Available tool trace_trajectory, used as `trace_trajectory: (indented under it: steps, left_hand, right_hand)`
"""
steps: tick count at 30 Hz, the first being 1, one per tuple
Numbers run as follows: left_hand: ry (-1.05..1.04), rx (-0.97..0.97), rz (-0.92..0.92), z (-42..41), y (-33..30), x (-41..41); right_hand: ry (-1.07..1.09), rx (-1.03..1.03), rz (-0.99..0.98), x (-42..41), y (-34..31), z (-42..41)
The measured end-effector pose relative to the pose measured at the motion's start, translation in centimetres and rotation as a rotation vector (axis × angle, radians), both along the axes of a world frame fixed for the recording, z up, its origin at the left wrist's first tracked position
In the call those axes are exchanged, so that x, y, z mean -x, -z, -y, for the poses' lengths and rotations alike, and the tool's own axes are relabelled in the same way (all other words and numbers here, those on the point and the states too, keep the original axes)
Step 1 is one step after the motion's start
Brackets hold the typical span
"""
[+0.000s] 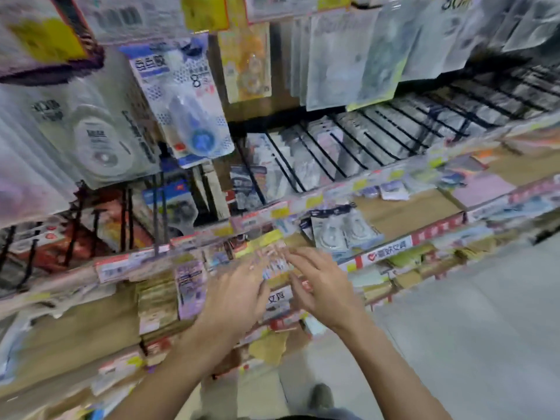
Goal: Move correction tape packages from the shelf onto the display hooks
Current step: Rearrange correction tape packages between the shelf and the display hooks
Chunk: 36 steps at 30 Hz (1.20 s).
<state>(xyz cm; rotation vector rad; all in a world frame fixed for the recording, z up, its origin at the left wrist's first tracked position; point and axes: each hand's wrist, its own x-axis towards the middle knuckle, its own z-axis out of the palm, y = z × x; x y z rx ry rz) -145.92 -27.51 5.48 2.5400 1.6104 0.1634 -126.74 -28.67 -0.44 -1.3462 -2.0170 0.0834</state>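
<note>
Correction tape packages (342,230): flat on shelf (403,213) front edge, just beyond right hand (321,283); left hand (239,294) farther. Fingers extended; blur hides any hold.

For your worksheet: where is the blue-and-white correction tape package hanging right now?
In the head view, the blue-and-white package hangs upper left of centre, between the grey-white package and the yellow package, above both hands.

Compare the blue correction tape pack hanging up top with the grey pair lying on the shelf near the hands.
The blue pack hangs tilted from a display hook; the grey pair lies flat on the shelf. The blue pack shows one dispenser with blue print; the grey pair shows two side by side. Both look like carded correction tape, and neither is touched by a hand.
</note>
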Motion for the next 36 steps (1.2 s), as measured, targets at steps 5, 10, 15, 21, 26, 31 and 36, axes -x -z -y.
trace_trajectory:
  steps: [5,10,15,21,26,31,36]
  left_hand:
    - [0.022,0.03,-0.037,-2.1,1.3,-7.3]
    - [0.093,0.054,-0.026,-4.5,3.1,-13.0]
    - [0.101,0.132,-0.104,-6.9,5.5,-17.1]
    - [0.084,0.245,-0.132,-7.8,6.9,-20.3]
    - [0.054,0.277,-0.135,-7.8,7.7,-21.1]
    - [0.068,0.283,-0.139,-7.9,8.0,-21.1]
    - [0.076,0.297,-0.1,-7.9,8.6,-21.3]
  right_hand:
    - [0.11,0.161,0.016,-7.5,2.6,-1.0]
    - [0.245,0.413,0.047,-13.9,5.0,-3.3]
    - [0.373,0.606,-0.004,-18.4,7.9,-7.1]
    - [0.508,0.783,-0.095,-20.2,10.4,-11.2]
    - [0.548,0.838,-0.057,-20.2,12.7,-13.5]
    - [0.569,0.86,0.031,-20.3,13.0,-14.7]
    - [0.542,0.835,0.019,-21.3,13.5,-15.4]
